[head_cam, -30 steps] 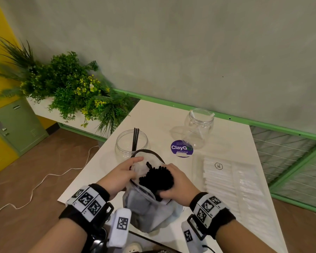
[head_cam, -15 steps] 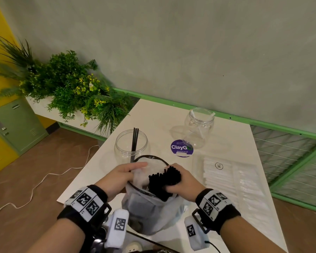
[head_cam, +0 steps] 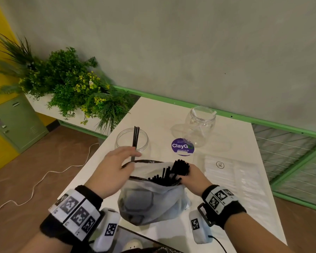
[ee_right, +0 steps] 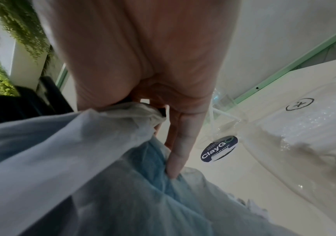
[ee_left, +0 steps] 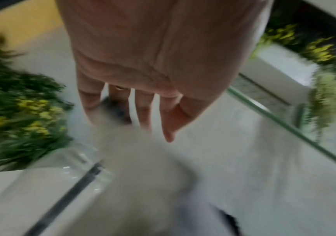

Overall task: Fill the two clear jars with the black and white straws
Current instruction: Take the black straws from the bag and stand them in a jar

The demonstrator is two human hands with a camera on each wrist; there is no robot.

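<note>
Centrally, a pale bag (head_cam: 150, 199) stands near the counter's (head_cam: 159, 114) front edge. Right hand (head_cam: 193, 177) clamped around a bundle of black straws (head_cam: 180, 168) at the bag's mouth, more loose inside. Left hand (head_cam: 113, 168), fingers straight and spread, over the bag's left rim. Near jar (head_cam: 131, 141), just beyond it, holds three black straws; far jar (head_cam: 201, 125) stands toward the wall. White straws (head_cam: 233, 179) lie packed along the right edge. Bare counter between jars, round sticker (head_cam: 182, 147) there.
</note>
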